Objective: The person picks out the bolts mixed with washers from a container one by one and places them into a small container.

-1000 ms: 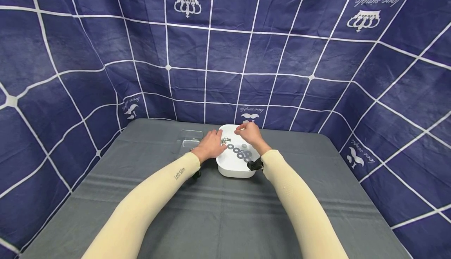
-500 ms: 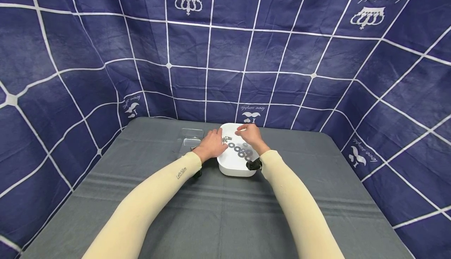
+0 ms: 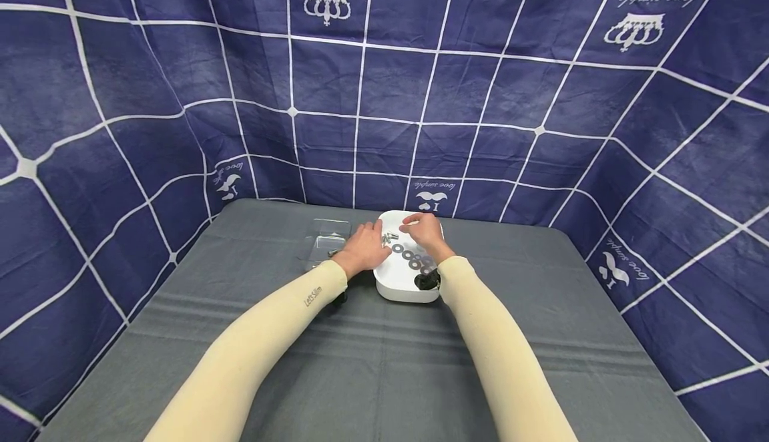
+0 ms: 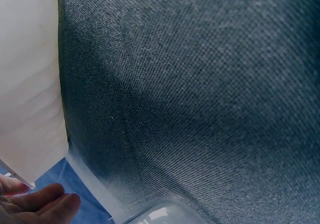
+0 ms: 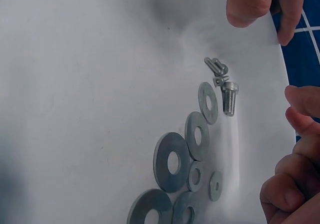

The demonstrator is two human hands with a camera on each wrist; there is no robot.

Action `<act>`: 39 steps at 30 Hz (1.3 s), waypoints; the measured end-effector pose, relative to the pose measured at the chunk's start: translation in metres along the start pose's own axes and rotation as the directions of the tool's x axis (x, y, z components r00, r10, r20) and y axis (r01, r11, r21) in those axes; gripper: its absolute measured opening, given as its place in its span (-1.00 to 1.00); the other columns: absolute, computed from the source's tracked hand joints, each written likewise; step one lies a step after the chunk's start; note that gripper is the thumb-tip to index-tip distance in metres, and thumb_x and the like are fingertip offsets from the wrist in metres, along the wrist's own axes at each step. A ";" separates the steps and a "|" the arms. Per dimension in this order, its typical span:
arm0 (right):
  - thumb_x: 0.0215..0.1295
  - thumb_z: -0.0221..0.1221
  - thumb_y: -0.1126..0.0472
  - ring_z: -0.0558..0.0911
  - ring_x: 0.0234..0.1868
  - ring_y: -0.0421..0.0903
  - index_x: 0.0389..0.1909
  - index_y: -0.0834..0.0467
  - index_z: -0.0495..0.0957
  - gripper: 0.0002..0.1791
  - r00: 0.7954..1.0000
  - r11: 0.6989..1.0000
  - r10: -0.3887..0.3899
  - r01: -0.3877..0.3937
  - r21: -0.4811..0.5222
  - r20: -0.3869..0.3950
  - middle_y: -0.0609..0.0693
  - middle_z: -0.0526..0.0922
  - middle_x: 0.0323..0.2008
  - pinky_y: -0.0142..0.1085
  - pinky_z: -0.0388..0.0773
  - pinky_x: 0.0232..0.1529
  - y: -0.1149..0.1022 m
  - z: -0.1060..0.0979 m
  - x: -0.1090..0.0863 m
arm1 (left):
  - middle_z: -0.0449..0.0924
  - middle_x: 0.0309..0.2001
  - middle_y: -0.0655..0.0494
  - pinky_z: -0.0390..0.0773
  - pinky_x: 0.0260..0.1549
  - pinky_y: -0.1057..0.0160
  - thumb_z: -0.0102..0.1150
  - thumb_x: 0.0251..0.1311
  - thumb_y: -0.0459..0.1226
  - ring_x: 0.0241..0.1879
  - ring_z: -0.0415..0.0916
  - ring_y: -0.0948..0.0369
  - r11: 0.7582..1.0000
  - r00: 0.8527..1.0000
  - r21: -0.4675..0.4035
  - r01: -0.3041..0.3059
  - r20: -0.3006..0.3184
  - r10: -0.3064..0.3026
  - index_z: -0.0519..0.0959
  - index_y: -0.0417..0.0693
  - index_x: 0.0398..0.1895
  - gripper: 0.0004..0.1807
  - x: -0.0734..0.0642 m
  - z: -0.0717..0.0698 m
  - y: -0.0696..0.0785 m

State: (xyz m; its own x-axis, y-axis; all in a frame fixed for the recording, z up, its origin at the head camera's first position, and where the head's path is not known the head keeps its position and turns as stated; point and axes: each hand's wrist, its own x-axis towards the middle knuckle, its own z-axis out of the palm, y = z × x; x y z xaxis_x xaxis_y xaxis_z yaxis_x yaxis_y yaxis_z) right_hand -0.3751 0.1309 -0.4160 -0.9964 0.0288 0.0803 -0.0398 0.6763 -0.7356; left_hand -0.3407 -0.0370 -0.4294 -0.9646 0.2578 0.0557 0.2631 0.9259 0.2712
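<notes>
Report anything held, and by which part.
Cannot be told: the left hand is at the left rim of the white container, grip unclear; whether the right hand pinches anything is hidden.

white tub: left | left grip: at its lower end | grey cloth: centre | clear container: bottom

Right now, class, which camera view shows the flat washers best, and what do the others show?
The right wrist view: the washers appear large there, several holes plainly visible. The head view shows them small in the white container; the left wrist view shows none.
</notes>
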 end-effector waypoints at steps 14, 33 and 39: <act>0.18 0.32 0.19 0.65 -0.12 0.04 -0.19 0.22 0.76 -0.76 0.999 1.000 -0.024 0.024 0.002 -0.039 0.14 0.76 -0.10 -0.23 0.52 -0.10 0.011 0.012 0.004 | 0.35 0.33 -0.30 0.40 0.32 -0.04 0.08 0.33 -0.01 0.37 0.30 -0.15 1.000 1.000 0.025 0.014 0.012 -0.014 0.06 -0.28 0.55 -0.14 -0.002 -0.003 0.006; 0.19 0.30 0.20 0.66 -0.10 0.06 -0.18 0.24 0.76 -0.76 1.000 1.000 0.010 -0.010 0.003 -0.027 0.12 0.77 -0.12 -0.26 0.52 -0.09 0.018 0.024 0.008 | 0.42 0.24 -0.27 0.43 0.29 -0.01 0.12 0.29 -0.05 0.29 0.39 -0.13 1.000 1.000 0.013 0.012 -0.024 -0.012 0.11 -0.29 0.51 -0.16 -0.006 -0.002 0.005; 0.19 0.31 0.22 0.66 -0.18 0.01 -0.24 0.21 0.78 -0.82 0.999 0.999 0.042 -0.042 0.019 -0.007 0.09 0.79 -0.17 -0.34 0.49 -0.22 0.018 0.028 0.011 | 0.46 0.18 -0.26 0.44 0.28 0.00 0.14 0.26 -0.07 0.25 0.41 -0.12 1.000 0.999 0.016 0.008 -0.039 -0.007 0.16 -0.28 0.46 -0.20 -0.005 0.000 0.002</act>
State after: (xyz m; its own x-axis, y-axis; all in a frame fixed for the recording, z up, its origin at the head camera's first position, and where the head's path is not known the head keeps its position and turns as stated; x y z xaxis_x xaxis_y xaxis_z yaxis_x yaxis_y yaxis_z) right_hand -0.3888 0.1226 -0.4475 -0.9966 0.0624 0.0546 0.0002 0.6605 -0.7508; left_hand -0.3354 -0.0365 -0.4288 -0.9665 0.2400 0.0913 0.2557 0.9320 0.2567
